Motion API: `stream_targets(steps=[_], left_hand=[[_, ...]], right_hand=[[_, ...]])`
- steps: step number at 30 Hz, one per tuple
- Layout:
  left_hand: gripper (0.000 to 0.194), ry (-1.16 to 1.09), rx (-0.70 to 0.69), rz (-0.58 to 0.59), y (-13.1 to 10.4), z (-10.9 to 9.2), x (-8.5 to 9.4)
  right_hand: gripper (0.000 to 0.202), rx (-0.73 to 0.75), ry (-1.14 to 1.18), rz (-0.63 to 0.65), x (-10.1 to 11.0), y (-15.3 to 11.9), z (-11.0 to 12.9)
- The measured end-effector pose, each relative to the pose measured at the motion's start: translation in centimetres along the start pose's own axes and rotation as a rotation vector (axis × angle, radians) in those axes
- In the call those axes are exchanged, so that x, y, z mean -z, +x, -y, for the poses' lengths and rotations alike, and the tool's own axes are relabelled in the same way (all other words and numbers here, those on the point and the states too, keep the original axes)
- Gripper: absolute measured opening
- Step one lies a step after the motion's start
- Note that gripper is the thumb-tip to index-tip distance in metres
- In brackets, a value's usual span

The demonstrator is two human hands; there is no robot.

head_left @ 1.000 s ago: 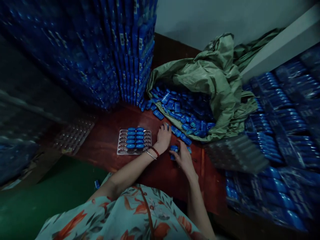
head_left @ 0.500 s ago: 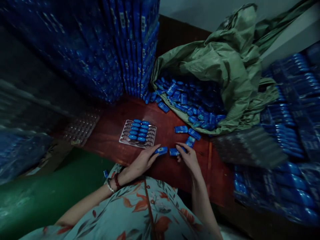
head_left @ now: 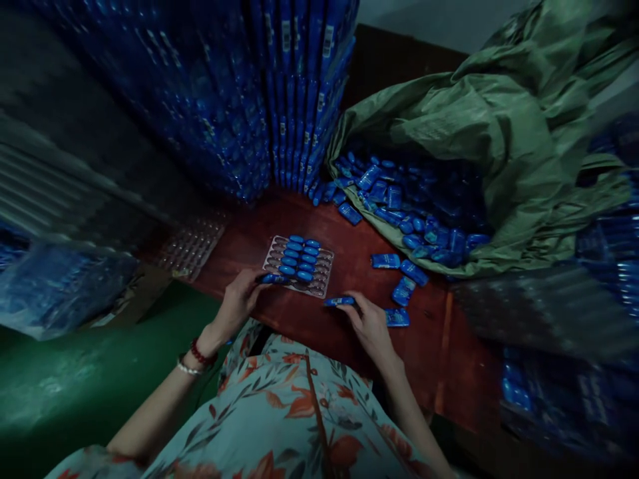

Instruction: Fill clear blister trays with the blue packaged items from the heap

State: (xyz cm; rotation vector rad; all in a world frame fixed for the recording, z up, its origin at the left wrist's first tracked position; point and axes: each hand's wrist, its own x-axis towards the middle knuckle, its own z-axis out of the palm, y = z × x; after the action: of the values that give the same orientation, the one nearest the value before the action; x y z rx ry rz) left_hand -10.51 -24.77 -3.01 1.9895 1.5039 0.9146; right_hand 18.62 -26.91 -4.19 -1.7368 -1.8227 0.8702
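My left hand (head_left: 240, 301) pinches a small blue pack (head_left: 273, 279) at the lower left edge of a clear blister tray (head_left: 324, 266). Two columns of blue packs (head_left: 293, 255) fill the middle of that tray, while its outer slots show bare plastic. Right of the tray, my right hand (head_left: 368, 320) holds another blue pack (head_left: 340, 302) between thumb and fingers, just above the red table (head_left: 299, 322). One loose pack (head_left: 398, 318) lies beside my right hand, and several more (head_left: 385, 261) rest farther back.
A green sack (head_left: 449, 106) full of blue packs lies open at the back right. Tall stacks of packed blue trays (head_left: 299, 100) stand at the back left. More clear trays (head_left: 192, 246) lie at the left, with grey stacked trays (head_left: 539, 309) at the right.
My left hand has moved left with its pack to the tray's edge. My right hand still holds a pack, and a loose pack now shows beside it. The view has shifted.
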Motion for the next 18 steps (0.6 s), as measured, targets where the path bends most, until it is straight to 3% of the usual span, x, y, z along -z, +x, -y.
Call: stream_targets(steps=[3,6,12,18], left_hand=[[0.024,0.057,-0.137,0.092,0.9,0.5,-0.8],[0.036,0.162,-0.262,0.199,1.3,0.5,-0.9],[0.038,0.355,-0.439,0.4,1.8,-0.5,-0.5],[0.031,0.378,-0.399,0.442,2.4,-1.8,-1.3]], right_hand=[[0.034,-0.112,-0.04,-0.051,-1.2,0.5,0.9],[0.031,-0.126,0.033,-0.051,-2.1,0.7,1.7],[0.03,0.218,-0.039,-0.026,-3.3,0.9,2.4],[0.033,0.363,-0.552,0.149,-3.6,1.9,4.7]])
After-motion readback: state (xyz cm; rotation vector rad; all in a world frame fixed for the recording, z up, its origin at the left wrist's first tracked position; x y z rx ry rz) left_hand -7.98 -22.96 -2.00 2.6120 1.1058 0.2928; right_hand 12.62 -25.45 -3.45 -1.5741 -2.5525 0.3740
